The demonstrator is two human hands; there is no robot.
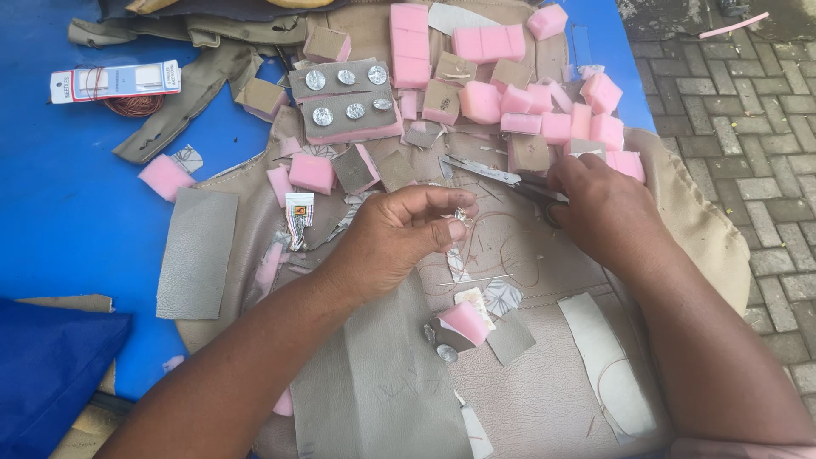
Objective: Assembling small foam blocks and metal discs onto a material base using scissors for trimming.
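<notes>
My left hand (399,234) hovers over a beige leather sheet (544,391), its thumb and fingers pinched on a small silvery button piece (463,214). A thin thread seems to trail from it over the leather. My right hand (603,208) rests on the leather to the right, fingers around the handles of metal scissors (489,172) whose blades point left. A pink foam block with grey leather backing (463,323) lies just below my left hand, a loose silver button (447,353) beside it.
Several pink foam blocks (544,110) and grey leather scraps litter the far side. Two grey strips carry silver buttons (344,95). A needle card (115,81) and coppery thread coil (134,105) lie on the blue table (59,212). Brick paving (748,127) is to the right.
</notes>
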